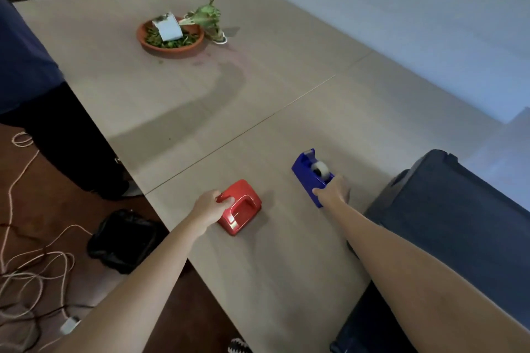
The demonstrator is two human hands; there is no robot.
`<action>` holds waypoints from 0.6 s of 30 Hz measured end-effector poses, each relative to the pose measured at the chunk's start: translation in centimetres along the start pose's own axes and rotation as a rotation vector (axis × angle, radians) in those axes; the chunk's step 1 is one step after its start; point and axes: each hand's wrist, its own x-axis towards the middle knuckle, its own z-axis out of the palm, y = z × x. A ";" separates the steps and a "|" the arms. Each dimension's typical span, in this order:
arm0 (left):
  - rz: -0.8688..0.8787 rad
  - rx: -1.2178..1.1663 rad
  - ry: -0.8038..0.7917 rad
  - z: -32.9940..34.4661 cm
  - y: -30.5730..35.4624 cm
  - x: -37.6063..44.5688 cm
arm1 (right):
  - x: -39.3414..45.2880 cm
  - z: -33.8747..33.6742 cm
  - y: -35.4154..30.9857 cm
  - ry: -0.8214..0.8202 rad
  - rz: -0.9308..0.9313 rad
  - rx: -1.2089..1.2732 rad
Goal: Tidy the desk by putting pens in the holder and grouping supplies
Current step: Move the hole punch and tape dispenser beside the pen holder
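The head view looks down on a pale wooden desk [286,266] with a seam running across it; the left hand [207,207] is wrapped over the near-left corner of a red hole punch [243,210], fingers curled on its top and the thumb hidden behind it, so the hand grips the punch where it sits flat on the desk near the left edge; the right hand [332,190] is closed around the near end of a blue tape dispenser [311,173], fingers folded over its left side, the dispenser resting on the desk with a roll of clear tape [319,167] seated in its cradle and the cutter end pointing away; the two supplies lie near each other but apart, the punch to the left and a little nearer the person; at the far end of the desk stands a terracotta dish [172,47] holding green leaves and a white card, with a wilted green plant [208,16] just beside it on the right; a dark blue chair [459,223] sits close against the desk's right side; on the brown floor to the left lie pale tangled cords [31,266] and a black bag [123,238]; a second person's dark clothing [25,66] fills the left edge.
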 end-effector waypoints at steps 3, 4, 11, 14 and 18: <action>-0.071 -0.166 -0.120 -0.8 -0.3 0.6 | 0.7 0.4 0.1 0.031 -0.044 -0.075; -0.104 -0.202 -0.138 -0.9 -0.3 0.6 | 0.8 0.2 0.0 0.023 -0.065 -0.090; -0.189 -0.397 -0.200 -1.5 5.6 -2.6 | -0.9 -5.0 -1.1 -0.047 -0.185 0.092; -0.100 -0.442 -0.226 -1.1 10.1 -5.2 | -2.4 -9.8 -1.4 -0.001 -0.260 0.141; 0.010 -0.503 -0.289 1.1 16.1 -9.5 | -4.6 -18.0 -0.5 0.106 -0.336 0.227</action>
